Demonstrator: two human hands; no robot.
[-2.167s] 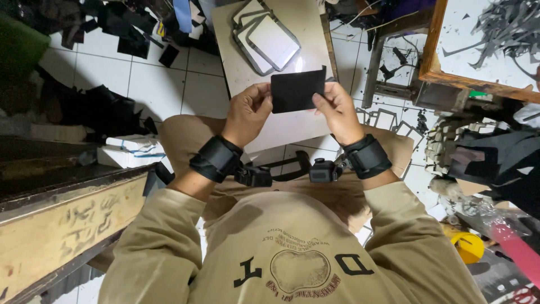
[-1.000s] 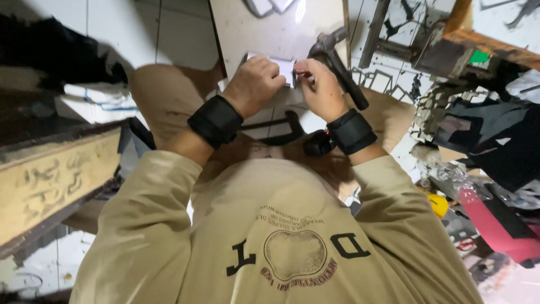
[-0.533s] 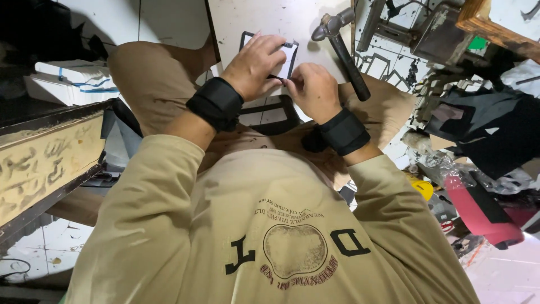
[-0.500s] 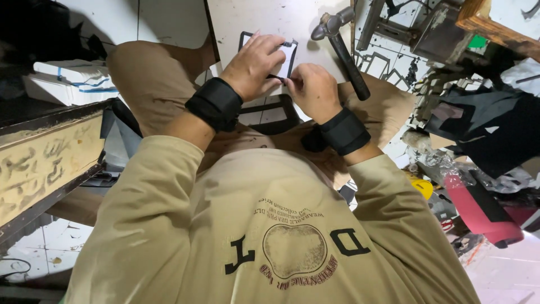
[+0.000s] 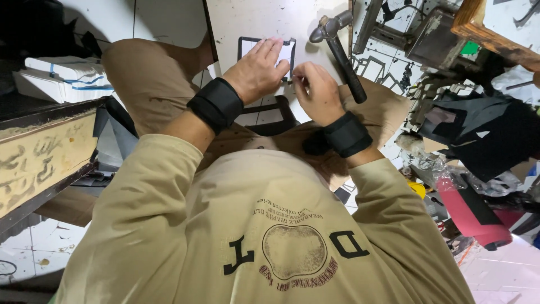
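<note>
**Two hands on a black-framed white piece**

Two white flat packages [image 5: 59, 76] with blue tape, stacked at far left above a worn wooden ledge [image 5: 42, 160]. Small green label [image 5: 468, 48] at upper right, on a wooden frame. Red roll [image 5: 469, 211] low at right, beside dark scraps.

White rectangular piece with a black border [image 5: 284, 52], lying flat on the pale worktop [image 5: 253, 19], near its front edge. Partly hidden under the fingers.

Left hand [image 5: 256, 70] spread flat, fingers together, pressing down on the piece. Right hand [image 5: 318, 93] curled, fingertips pinched at the piece's lower right corner; whether anything small is pinched there, cannot tell. Hands just beside each other, black wrist wraps on both. Hammer [image 5: 337, 48] lying just right of the piece, head on the worktop, black handle passing behind the right hand.
</note>
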